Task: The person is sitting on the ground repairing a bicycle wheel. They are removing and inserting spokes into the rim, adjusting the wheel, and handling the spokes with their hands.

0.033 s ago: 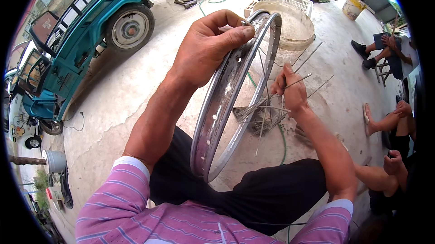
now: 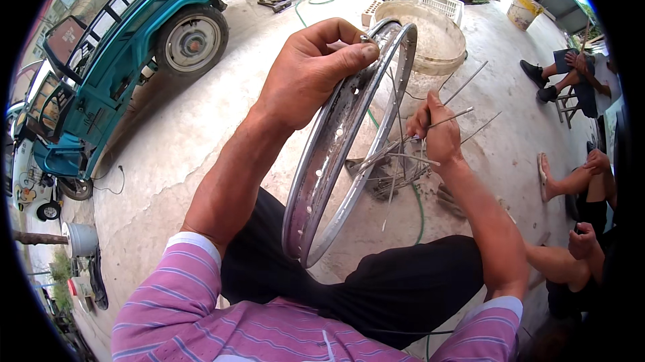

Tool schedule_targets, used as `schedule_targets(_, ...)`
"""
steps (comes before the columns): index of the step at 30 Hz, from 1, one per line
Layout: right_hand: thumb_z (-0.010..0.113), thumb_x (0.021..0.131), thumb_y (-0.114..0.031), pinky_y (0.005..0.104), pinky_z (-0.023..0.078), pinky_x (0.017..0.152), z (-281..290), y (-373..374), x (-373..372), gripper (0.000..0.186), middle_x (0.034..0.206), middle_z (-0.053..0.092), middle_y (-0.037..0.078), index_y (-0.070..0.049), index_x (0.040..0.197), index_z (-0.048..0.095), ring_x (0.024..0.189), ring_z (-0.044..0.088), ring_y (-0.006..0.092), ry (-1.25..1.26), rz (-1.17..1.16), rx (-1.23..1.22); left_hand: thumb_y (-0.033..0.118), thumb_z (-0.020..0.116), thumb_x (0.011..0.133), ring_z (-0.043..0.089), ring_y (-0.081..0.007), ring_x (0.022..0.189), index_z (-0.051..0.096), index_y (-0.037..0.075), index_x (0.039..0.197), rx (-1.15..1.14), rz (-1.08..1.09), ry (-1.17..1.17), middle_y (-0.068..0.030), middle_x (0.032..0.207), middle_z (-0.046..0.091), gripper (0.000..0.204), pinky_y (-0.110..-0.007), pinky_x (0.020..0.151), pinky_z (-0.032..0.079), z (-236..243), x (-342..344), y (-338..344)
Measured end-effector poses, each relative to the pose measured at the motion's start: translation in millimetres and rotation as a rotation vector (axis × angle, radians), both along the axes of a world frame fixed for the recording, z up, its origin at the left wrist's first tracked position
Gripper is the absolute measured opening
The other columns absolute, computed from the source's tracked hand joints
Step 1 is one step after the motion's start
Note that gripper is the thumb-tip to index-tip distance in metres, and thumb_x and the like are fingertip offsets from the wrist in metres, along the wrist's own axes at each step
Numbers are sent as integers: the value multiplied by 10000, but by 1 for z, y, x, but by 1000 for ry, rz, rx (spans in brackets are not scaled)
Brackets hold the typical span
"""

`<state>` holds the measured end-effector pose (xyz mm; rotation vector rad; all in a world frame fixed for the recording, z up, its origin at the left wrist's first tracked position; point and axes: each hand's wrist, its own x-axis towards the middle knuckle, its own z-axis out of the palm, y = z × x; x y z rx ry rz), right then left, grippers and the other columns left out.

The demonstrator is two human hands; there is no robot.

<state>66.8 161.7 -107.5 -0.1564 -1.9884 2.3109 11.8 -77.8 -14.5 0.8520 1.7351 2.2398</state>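
Basically, head cam: handling rim (image 2: 329, 150) + spokes (image 2: 465, 112) well prob. means a steady L hand (image 2: 306, 83), spokes fanned w/ the R hand (image 2: 442, 135) so they don't tangle, tips clear of the rim wall. Rim's held up, tilted, hanging from L hand. L fingers: pinched at rim's top edge, thumb vs. curled index, approx. no gap. R fingers: to the right of rim, curled closed round some spokes, ends poking out diff. ways (a few overlap the rim's right side; can't tell exactly which are gripped).
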Motion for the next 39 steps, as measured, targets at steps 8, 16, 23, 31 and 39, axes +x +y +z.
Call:
schedule_targets(8, 333, 1073, -431, 322, 398, 601, 42, 28, 15, 542, 541, 346, 5, -121, 629, 352, 556, 390, 160, 147, -193, 6, 172, 703, 922, 631, -76, 732, 653, 21, 957, -190, -53, 38, -45, 818, 678, 163, -229, 656, 505, -29, -15, 4)
schedule_targets(16, 340, 1074, -443, 316, 389, 585, 29, 56, 33, 541, 543, 324, -13, -133, 631, 337, 530, 360, 139, 90, -245, 45, 183, 693, 932, 628, -72, 734, 646, 28, 952, -221, -169, 117, -50, 829, 685, 164, -231, 661, 502, -27, -31, 3)
schedule_targets(23, 348, 1067, -458, 327, 403, 623, 20, 79, 48, 541, 549, 328, -11, -127, 640, 359, 548, 380, 151, -25, -271, 42, 190, 694, 917, 636, -73, 591, 647, 39, 962, -174, -223, 69, -81, 728, 689, 165, -190, 533, 491, -19, -36, 8)
schedule_targets(31, 370, 1062, -440, 326, 380, 603, 2, 99, 50, 519, 549, 325, -4, -106, 667, 403, 555, 404, 163, -63, -186, -65, 156, 684, 927, 650, -100, 652, 630, 24, 912, -138, -346, 43, -92, 792, 686, 143, -217, 579, 523, -15, -34, 20)
schedule_targets(39, 354, 1071, -408, 309, 332, 565, 8, 101, 57, 523, 513, 321, -1, -99, 651, 406, 520, 343, 149, 27, 53, -238, 194, 681, 926, 619, -91, 597, 616, 28, 907, -115, -344, 104, -116, 775, 688, 180, -202, 517, 490, -28, -31, 40)
